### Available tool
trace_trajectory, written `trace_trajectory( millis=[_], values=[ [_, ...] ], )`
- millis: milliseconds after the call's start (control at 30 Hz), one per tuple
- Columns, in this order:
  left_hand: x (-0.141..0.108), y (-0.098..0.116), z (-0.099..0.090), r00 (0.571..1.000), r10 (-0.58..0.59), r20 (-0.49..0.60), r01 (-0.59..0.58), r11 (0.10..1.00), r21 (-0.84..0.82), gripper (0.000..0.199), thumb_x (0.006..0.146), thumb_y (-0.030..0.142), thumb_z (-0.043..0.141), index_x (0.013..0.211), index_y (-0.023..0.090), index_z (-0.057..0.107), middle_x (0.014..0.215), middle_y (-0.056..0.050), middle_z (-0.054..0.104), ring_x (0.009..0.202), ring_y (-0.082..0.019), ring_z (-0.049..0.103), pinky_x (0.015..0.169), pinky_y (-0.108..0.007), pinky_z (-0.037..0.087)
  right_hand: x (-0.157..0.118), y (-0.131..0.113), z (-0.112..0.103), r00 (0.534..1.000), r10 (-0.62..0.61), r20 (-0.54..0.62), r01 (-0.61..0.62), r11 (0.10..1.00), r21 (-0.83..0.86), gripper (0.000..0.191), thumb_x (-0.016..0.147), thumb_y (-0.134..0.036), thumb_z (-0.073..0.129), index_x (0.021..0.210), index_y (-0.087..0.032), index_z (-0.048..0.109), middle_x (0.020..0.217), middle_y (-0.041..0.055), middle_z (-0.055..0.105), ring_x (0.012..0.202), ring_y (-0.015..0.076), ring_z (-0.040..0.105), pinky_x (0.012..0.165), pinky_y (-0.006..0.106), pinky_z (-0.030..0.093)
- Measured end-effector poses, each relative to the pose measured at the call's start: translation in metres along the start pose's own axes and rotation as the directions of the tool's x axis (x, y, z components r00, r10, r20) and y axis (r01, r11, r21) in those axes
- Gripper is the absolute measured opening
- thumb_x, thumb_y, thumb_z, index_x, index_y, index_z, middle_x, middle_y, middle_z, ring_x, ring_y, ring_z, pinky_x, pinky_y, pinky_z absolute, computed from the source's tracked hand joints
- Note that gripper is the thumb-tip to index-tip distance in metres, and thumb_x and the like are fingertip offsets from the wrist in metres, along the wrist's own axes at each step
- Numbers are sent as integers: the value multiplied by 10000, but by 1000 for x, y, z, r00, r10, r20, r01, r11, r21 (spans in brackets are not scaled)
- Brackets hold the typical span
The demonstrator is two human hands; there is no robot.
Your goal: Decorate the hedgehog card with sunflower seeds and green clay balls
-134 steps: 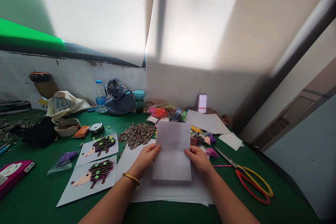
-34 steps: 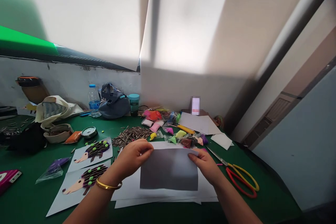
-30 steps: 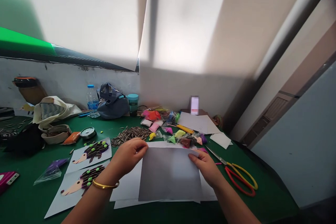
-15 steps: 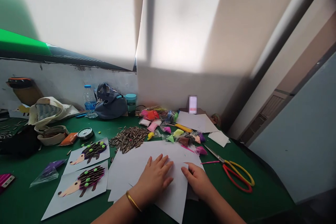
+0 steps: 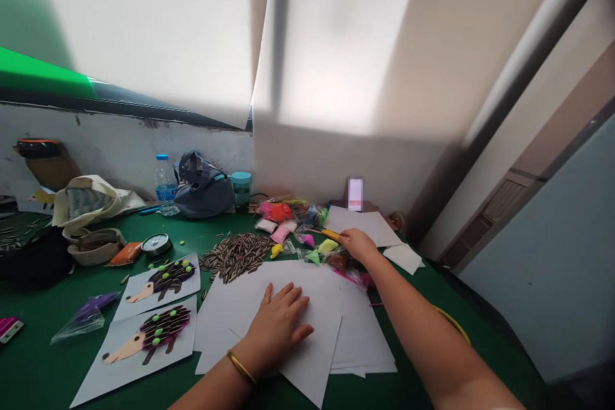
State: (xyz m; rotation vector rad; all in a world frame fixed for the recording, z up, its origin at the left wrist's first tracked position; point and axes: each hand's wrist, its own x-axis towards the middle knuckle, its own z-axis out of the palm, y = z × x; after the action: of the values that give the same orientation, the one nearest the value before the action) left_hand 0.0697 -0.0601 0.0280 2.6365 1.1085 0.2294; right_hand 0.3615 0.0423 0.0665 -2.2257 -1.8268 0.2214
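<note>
My left hand, a gold bangle at its wrist, lies flat with fingers spread on a slanted white sheet. Beneath that sheet are more white papers. Farther back, my right hand closes its fingertips on the near end of a yellow utility knife, which lies among small bags of coloured clay. Two hedgehog pictures made with dark seeds and green dots lie left of the papers. A heap of striped sunflower seeds sits behind them.
My right forearm mostly hides the scissors, whose yellow handle shows. Along the wall stand a water bottle, a blue bag, a teal-lidded jar and a phone. A round tin and purple clay bag are at left.
My right hand has let go of the slanted sheet's edge and moved up and away to the yellow utility knife. My left hand has stayed nearly in place on the paper.
</note>
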Motion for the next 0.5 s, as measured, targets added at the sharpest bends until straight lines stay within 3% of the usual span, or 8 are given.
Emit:
trace_trajectory(
  millis=[100, 267, 367, 500],
  values=[
    [0, -9, 3, 999, 17, -46, -18, 999, -30, 562, 847, 507, 631, 1346, 275, 516, 1442, -106, 504, 1394, -331, 356, 1136, -681, 109, 30, 0, 7, 993, 65, 96, -58, 996, -73, 274, 934, -394, 546, 1104, -238, 694, 1081, 88, 701, 959, 232, 644, 774, 306, 483],
    [0, -15, 10, 993, 58, -100, -65, 996, -62, 679, 786, 663, 616, 1336, 274, 529, 1412, -117, 531, 1378, -341, 378, 1145, -677, 55, 49, -1, 15, 973, 140, 186, -101, 974, -202, 310, 948, -349, 580, 1213, -187, 582, 1232, 89, 597, 1024, 211, 620, 872, 415, 538],
    [-1, -14, 14, 993, 63, -100, -69, 996, -52, 714, 771, 702, 601, 1345, 286, 517, 1420, -114, 523, 1383, -340, 370, 1145, -677, 39, 49, -2, 12, 975, 134, 175, -87, 964, -251, 308, 953, -339, 574, 1221, -187, 575, 1242, 87, 590, 1031, 211, 618, 873, 417, 541],
    [-3, -13, 16, 995, 64, -78, -68, 997, -39, 720, 766, 686, 616, 1365, 305, 489, 1469, -112, 470, 1404, -342, 335, 1146, -675, 38, 37, -3, -1, 995, 65, 76, -43, 963, -267, 271, 949, -317, 576, 1179, -178, 606, 1231, 107, 596, 1072, 237, 600, 905, 434, 511]
  ],
)
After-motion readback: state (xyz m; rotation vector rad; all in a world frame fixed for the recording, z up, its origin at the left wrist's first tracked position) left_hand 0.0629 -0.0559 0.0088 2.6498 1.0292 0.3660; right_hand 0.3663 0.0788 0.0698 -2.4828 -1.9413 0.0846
